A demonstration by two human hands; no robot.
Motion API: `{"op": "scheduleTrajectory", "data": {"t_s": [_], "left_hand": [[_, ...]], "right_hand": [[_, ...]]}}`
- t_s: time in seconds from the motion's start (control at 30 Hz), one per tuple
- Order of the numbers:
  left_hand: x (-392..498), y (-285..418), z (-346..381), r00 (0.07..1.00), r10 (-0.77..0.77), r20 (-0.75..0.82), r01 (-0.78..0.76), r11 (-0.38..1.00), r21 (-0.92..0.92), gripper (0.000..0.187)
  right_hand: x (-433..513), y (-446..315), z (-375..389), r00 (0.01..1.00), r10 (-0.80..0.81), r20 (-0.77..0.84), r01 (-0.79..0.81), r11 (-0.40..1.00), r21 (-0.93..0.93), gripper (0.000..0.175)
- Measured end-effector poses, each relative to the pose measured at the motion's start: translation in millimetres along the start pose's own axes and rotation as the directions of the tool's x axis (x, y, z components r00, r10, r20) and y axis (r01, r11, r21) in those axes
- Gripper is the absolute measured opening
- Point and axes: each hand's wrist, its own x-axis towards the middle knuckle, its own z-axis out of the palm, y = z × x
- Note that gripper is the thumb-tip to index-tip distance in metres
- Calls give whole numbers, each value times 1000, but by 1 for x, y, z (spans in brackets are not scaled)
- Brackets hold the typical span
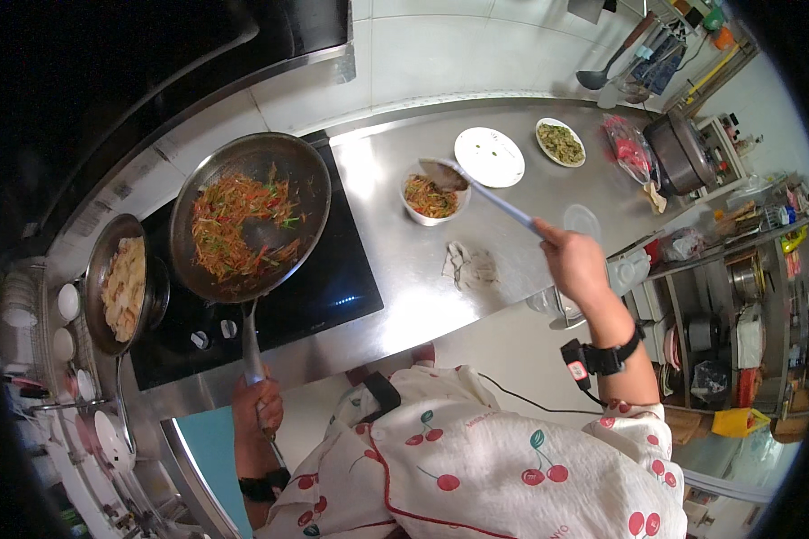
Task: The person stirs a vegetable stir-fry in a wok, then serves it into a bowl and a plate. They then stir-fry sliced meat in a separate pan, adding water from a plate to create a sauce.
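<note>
My left hand (257, 404) grips the metal handle of a wok (243, 153). Inside the wok lie stir-fried shreds (229, 226) with green and red pieces. My right hand (573, 266) holds a cooking spatula (495, 197) by its long, light-coloured handle. The dark spatula blade is tilted over a round container (433, 221), which holds similar shredded food (428, 197). Whether the blade touches the food is hard to tell. The wok sits over the black cooktop (347, 269); contact with its surface is hidden.
A second pan (94, 290) with pale food stands left of the wok. Behind the container are a white plate (489, 162) and a dish of chopped food (561, 143). A crumpled cloth (470, 266) lies on the steel counter (404, 269). A large pot (681, 151) stands far right.
</note>
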Motion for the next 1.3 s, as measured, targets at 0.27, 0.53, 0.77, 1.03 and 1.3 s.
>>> {"op": "scheduleTrajectory", "data": {"t_s": [0.27,0.53,0.77,1.03,1.3], "left_hand": [[-1,-10,13,993,-35,-114,42,997,59,18],[-4,-8,30,980,-32,-196,74,975,211,28],[0,-12,20,997,-49,-57,59,981,185,36],[-2,-14,10,1000,-3,3,1,959,282,38],[-20,-13,7,994,-26,105,-19,911,412,51]], "right_hand": [[23,-46,-41,997,-70,-13,68,876,478,35],[95,-162,-19,907,-409,98,407,913,38,26],[146,-196,19,798,-343,496,251,936,245,27],[141,-237,-8,760,-643,95,607,754,251,26],[141,-241,-60,742,-670,-12,669,742,-26,16]]}}
